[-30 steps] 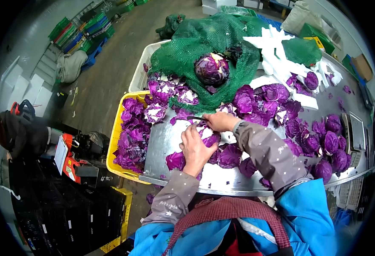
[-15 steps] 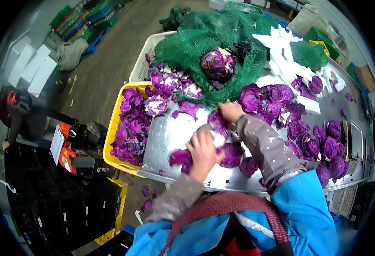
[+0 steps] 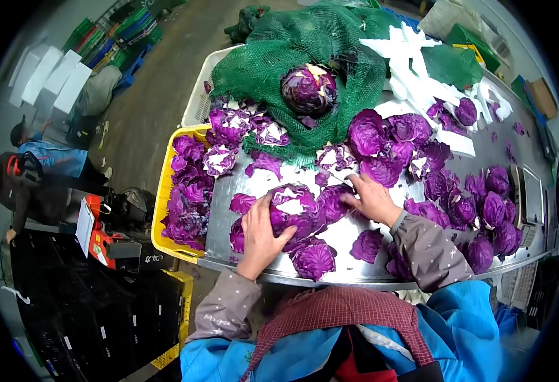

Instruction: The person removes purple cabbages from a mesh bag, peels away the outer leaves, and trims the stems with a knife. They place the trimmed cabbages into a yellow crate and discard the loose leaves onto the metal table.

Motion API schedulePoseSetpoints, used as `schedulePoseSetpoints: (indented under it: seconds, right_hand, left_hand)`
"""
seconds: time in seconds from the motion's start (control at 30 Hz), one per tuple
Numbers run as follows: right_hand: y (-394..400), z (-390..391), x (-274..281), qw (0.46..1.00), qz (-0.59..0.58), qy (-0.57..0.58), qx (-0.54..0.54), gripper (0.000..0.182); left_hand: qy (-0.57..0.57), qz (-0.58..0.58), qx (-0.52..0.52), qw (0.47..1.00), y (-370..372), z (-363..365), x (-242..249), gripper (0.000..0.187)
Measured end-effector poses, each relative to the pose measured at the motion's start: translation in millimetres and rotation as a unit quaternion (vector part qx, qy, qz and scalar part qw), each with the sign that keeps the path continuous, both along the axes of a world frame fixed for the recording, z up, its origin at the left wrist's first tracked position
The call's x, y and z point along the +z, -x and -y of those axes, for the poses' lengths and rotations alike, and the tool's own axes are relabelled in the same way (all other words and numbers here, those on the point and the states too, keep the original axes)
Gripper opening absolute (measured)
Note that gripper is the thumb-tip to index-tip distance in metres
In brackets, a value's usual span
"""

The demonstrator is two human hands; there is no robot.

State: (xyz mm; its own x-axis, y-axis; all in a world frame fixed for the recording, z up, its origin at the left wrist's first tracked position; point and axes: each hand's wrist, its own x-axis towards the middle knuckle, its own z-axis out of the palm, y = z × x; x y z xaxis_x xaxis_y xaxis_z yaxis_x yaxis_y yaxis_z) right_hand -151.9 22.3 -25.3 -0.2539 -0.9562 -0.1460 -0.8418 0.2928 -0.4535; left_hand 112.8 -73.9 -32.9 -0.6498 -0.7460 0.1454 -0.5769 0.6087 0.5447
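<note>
My left hand point(image 3: 260, 230) grips a red cabbage point(image 3: 292, 205) that rests on the metal table point(image 3: 241, 191), its white cut stem facing up. My right hand point(image 3: 372, 198) is just right of that cabbage, closed around a knife point(image 3: 342, 182) whose thin blade points up and left. Loose purple leaves point(image 3: 314, 260) lie around both hands.
A yellow crate point(image 3: 162, 198) of purple leaves hangs off the table's left edge. A green net point(image 3: 273, 63) holds another cabbage point(image 3: 309, 89) at the back, with white foam pieces point(image 3: 413, 70) beside it. Trimmed cabbages point(image 3: 483, 216) pile up on the right near a scale point(image 3: 532, 197). Two people point(image 3: 31, 172) stand at far left.
My left hand has moved left and taken hold of a whole cabbage. My right hand has drawn back to the right with the knife. The view has shifted slightly.
</note>
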Motion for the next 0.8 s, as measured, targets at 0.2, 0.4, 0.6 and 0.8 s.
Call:
schedulePoseSetpoints:
  seconds: [0.2,0.4,0.6,0.8]
  right_hand:
    - [-40,47,23,0.976,0.077,0.081,0.184,0.042]
    - [-14,103,-12,0.974,0.044,0.026,0.221,0.034]
    - [-23,109,-52,0.990,0.101,0.047,0.084,0.040]
    - [-20,90,-16,0.987,0.033,0.149,0.053,0.025]
  left_hand:
    - [0.009,-0.006,0.089,0.996,34,-20,-9,0.107]
    - [0.098,-0.048,0.052,0.993,44,-17,-19,0.104]
    - [0.016,-0.078,-0.032,0.996,17,11,-22,0.104]
    - [-0.072,-0.121,0.086,0.986,-3,41,-7,0.083]
